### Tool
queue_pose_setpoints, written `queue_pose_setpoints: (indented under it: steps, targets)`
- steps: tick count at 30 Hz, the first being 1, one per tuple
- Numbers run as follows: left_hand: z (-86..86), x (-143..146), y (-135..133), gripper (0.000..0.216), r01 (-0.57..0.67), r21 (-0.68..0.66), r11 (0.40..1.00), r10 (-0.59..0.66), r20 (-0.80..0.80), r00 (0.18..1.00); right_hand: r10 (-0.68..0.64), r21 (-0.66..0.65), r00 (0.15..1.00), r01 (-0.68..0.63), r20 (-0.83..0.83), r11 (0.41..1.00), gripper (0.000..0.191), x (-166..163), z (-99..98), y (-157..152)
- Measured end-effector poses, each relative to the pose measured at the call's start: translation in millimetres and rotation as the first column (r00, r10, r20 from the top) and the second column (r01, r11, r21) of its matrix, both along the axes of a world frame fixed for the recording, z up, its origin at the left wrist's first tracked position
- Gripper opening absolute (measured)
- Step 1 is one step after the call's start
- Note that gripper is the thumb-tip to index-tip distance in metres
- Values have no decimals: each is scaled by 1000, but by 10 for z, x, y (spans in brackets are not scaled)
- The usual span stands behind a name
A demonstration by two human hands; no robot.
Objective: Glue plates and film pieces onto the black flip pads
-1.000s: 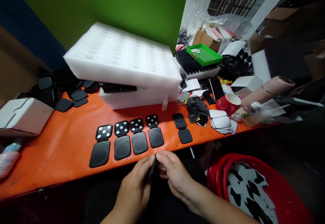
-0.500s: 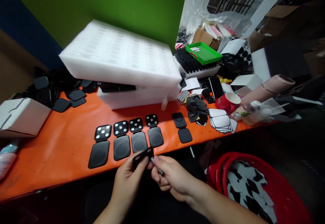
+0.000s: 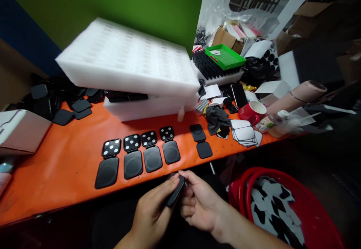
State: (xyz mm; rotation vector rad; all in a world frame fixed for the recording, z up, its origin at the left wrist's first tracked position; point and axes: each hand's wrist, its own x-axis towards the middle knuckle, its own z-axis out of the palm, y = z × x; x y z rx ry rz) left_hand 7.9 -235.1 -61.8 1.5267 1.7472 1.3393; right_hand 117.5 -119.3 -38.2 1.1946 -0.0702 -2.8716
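Observation:
My left hand (image 3: pixel 152 209) is closed around a black hinged pad (image 3: pixel 176 193), held tilted just off the table's front edge, thumb on top. At the pad's right end, my right hand (image 3: pixel 201 205) is pinched close, its fingertips against the edge. Only a glint of the thin metal rod (image 3: pixel 186 184) shows between these fingers; the rest is hidden. Beyond the hands, several opened black pads (image 3: pixel 133 165) lie in a row, their upper halves (image 3: pixel 132 142) bearing silvery dots. Another opened pad (image 3: pixel 204 150), with no dots, lies to their right.
White foam blocks (image 3: pixel 129 61) stand at the back of the orange table (image 3: pixel 64 166). Loose black pads (image 3: pixel 62 117) and a white box (image 3: pixel 22 131) are at left. A grey cloth (image 3: pixel 217 118), white cards (image 3: pixel 243 134) and a red mug (image 3: pixel 252 112) sit right. Below is a red bin (image 3: pixel 316 219).
The pad in my left hand has turned, so its dotted face no longer shows, and moved right. My right hand has shifted slightly right; the metal rod is now mostly hidden.

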Motion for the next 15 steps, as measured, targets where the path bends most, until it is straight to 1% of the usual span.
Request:
queue_pose_setpoints:
  steps: [2, 3, 5, 7, 8, 10, 12, 14, 15]
  targets:
    - [1, 29, 49, 44, 1, -24, 1000, 0, 51, 999, -37, 35, 999, 36, 26, 999, 28, 14, -8, -13]
    - [9, 33, 98, 38, -23, -64, 998, 29, 104, 994, -38, 59, 999, 37, 13, 998, 29, 32, -17, -19]
    - [31, 16, 255, 25, -117, -194, 974, 163, 243, 956, -21, 136, 1000, 23, -20, 990, 29, 104, -51, -38]
    - [41, -40, 479, 24, -201, -316, 927, 318, 382, 868, -28, 274, 1000, 29, -5, 961, 32, 231, -117, -71]
    - [37, -79, 604, 26, -220, -339, 915, 361, 441, 822, -51, 357, 998, 40, 23, 933, 32, 313, -165, -89]
    - [5, -168, 853, 29, -212, -329, 920, 369, 549, 750, -124, 518, 987, 53, 103, 853, 30, 501, -291, -116]
    - [-45, -246, 1063, 30, -197, -312, 929, 353, 595, 722, -196, 647, 961, 24, 196, 762, 29, 688, -448, -117]
    - [-90, -293, 1209, 30, -179, -305, 935, 337, 616, 712, -248, 726, 927, -37, 282, 686, 30, 833, -610, -94]
    - [-106, -304, 1257, 30, -170, -302, 938, 330, 626, 707, -270, 750, 910, -65, 316, 658, 32, 881, -681, -79]
